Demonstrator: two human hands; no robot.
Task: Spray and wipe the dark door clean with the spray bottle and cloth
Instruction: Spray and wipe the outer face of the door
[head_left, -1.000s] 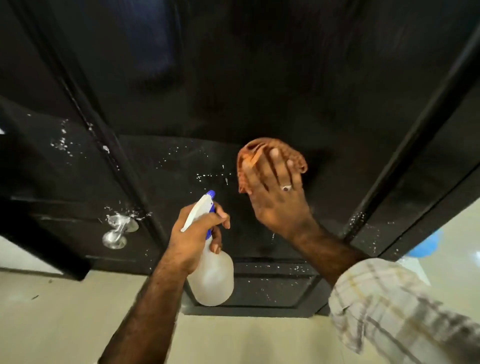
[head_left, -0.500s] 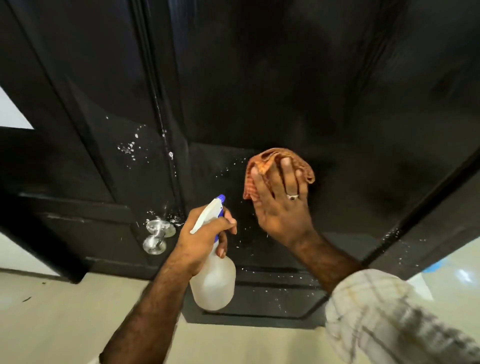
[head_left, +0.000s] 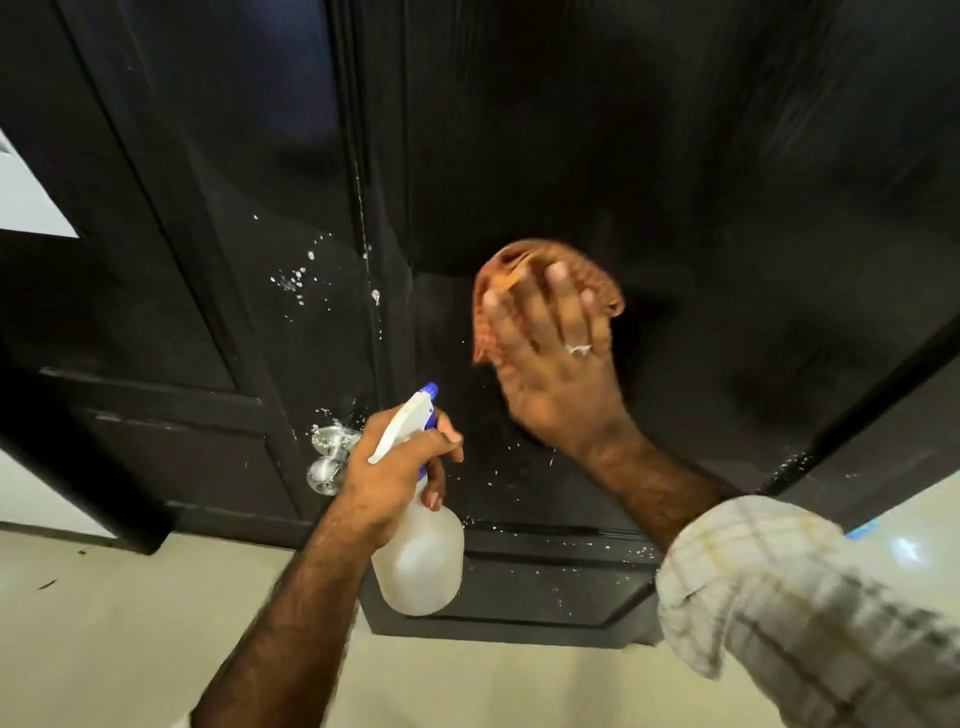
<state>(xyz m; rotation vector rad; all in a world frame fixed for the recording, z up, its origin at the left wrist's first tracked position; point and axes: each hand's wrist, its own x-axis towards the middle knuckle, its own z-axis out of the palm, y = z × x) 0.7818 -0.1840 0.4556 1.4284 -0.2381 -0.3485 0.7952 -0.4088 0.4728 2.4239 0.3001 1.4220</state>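
Observation:
The dark door (head_left: 675, 171) fills most of the view, speckled with white droplets near its lower middle. My right hand (head_left: 556, 364) lies flat with straight fingers, pressing an orange cloth (head_left: 597, 270) against the door panel. My left hand (head_left: 384, 462) grips the neck of a translucent white spray bottle (head_left: 423, 561) with a white and blue trigger head, its nozzle aimed at the door just below and left of the cloth.
A silver door knob (head_left: 327, 457) sits left of the bottle, partly behind my left hand. A second dark panel (head_left: 130, 291) stands to the left. Pale floor (head_left: 104, 623) lies below, and a dark frame edge (head_left: 852, 415) runs diagonally at right.
My view has turned left, so the door and knob sit further right in frame. My right hand and the cloth have slid a little over the panel; the bottle stays in my left hand.

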